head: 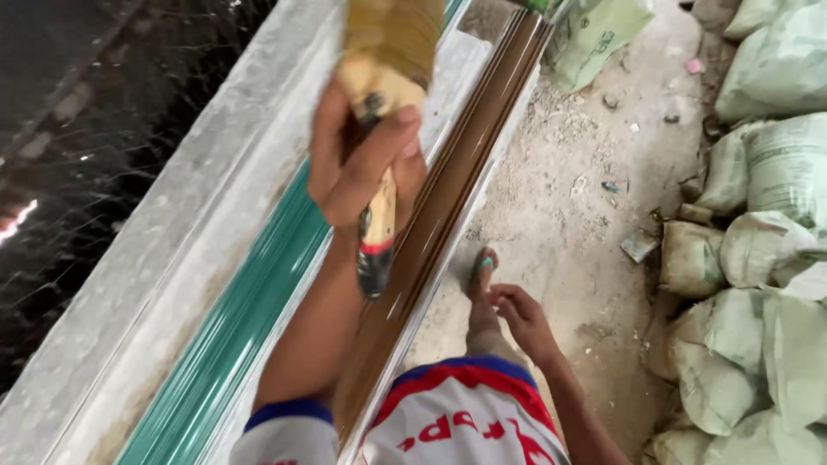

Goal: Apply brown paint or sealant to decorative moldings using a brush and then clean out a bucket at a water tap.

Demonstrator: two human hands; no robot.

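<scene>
Left grip (pixel 366 168): fingers wrapped tight around paintbrush handle (pixel 377 237), upper centre, above brown frame rail (pixel 448 198). Right grip (pixel 521 319): loosely curled, holding nothing, lower centre. Risk: raised brush likely drips onto green rail (pixel 250 319).

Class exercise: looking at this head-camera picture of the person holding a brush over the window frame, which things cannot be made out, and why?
- Brush: bristles blurred, top cut by the upper edge.
- Left hand: palm hidden behind the handle.
- Right hand: fingertips too small to tell what they touch.
- Sacks: contents hidden, cut by the right edge.
</scene>
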